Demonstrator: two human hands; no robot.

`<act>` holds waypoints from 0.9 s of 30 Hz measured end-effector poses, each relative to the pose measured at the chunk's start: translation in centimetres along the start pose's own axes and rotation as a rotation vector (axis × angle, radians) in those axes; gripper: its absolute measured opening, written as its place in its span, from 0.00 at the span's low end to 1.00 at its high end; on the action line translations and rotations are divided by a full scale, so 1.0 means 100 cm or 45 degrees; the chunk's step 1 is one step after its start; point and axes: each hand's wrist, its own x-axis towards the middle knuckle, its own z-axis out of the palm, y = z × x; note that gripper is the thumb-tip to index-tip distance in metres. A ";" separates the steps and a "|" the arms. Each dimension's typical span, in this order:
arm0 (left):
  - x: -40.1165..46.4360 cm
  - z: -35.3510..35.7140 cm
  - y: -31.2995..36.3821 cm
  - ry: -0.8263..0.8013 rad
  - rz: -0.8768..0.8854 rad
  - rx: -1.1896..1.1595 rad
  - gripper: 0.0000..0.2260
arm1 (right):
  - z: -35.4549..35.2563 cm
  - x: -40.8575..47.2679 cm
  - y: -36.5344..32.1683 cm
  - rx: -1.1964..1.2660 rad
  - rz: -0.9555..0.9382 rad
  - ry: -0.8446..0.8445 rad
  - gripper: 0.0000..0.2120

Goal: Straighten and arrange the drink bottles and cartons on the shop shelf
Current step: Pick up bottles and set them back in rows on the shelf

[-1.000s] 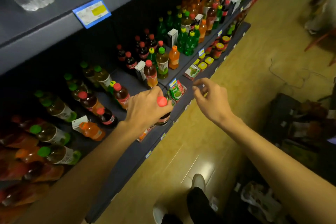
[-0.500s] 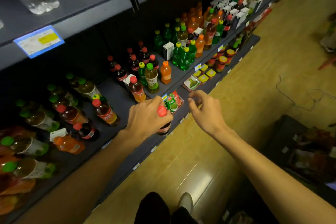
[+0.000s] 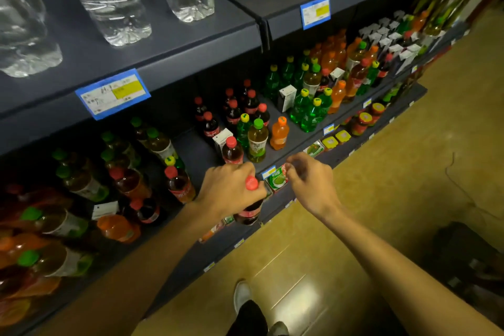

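Left grip wrapped round a cola bottle's neck; right grip loosely curled, holding nothing.

Head view: my left hand [image 3: 231,189] holds the red-capped cola bottle [image 3: 249,209] just under its cap, at the front edge of the shelf [image 3: 297,136]. My right hand [image 3: 311,183] hovers over a green carton [image 3: 276,179]. I judge the bottle full, heavyish, stiff and smooth; a lower hold on the body would steady it.
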 end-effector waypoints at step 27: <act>0.046 0.043 -0.015 0.165 -0.442 0.259 0.13 | 0.072 0.180 0.033 -0.074 -0.371 -0.564 0.13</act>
